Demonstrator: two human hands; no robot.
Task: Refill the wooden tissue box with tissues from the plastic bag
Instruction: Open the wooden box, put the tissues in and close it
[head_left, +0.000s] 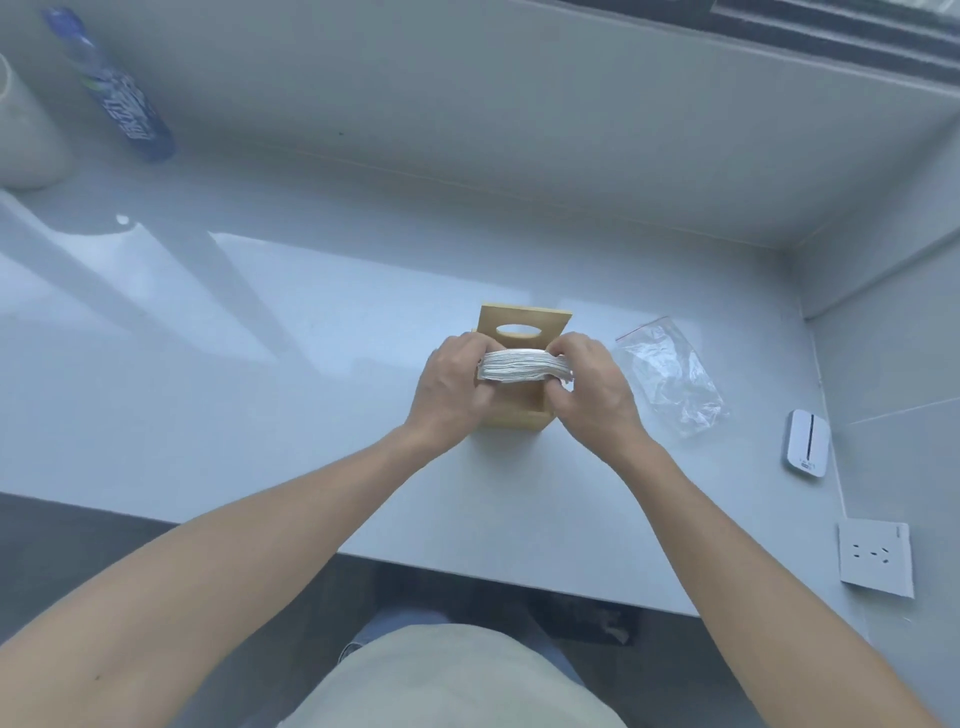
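A stack of white tissues (524, 366) is held between both hands just above the wooden tissue box (514, 413). My left hand (454, 395) grips its left end and my right hand (595, 389) grips its right end. The box's wooden lid (540, 318), with an oval slot, is slid back behind the tissues, so the box top stands open. The clear plastic bag (670, 376) lies flat and crumpled on the counter to the right of the box.
The pale counter (260, 364) meets a wall on the right. A small white device (806, 444) lies near that wall, with a wall socket (875, 558) below it. A blue bottle (122, 98) and a white container (26, 130) stand at the far left.
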